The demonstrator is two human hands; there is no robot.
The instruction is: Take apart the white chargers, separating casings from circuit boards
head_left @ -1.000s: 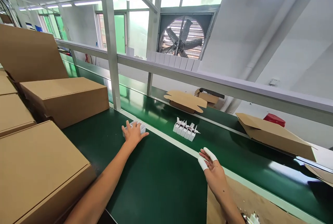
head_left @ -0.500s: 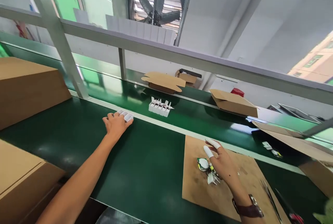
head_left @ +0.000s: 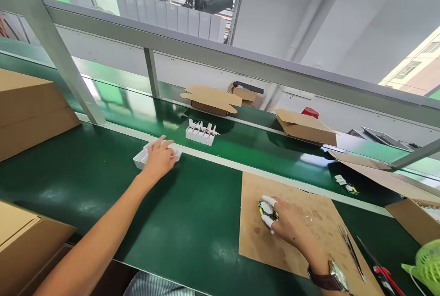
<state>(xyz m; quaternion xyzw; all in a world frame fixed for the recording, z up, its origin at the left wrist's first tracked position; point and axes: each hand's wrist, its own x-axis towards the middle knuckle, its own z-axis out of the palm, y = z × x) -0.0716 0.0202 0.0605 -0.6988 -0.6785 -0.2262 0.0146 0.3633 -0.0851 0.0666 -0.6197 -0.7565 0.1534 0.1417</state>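
My left hand (head_left: pixel 160 157) rests over a white compartment tray (head_left: pixel 140 159) beside the pale strip; its fingers are bent but apart, and part of the tray is hidden under them. On the brown board (head_left: pixel 254 236), my right hand (head_left: pixel 287 220) has its thumb and a finger, both in white finger covers, around a small circuit board (head_left: pixel 267 209) with a round white part. The palm hides whatever is attached to that board. Beyond the strip stands a white tray (head_left: pixel 201 136) filled with small white plug-like parts.
Tweezers (head_left: pixel 353 252) and red-handled cutters (head_left: pixel 387 277) lie at the right, near a green fan (head_left: pixel 426 264). Cardboard boxes (head_left: pixel 30 112) stand at the left, with another open box (head_left: pixel 412 218) at the right. A small assembly (head_left: pixel 346 184) lies beyond the strip.
My left hand has shifted across the tray, and more of the tray shows at its left. My right hand has lowered and closed around the circuit board. The view has tilted slightly.
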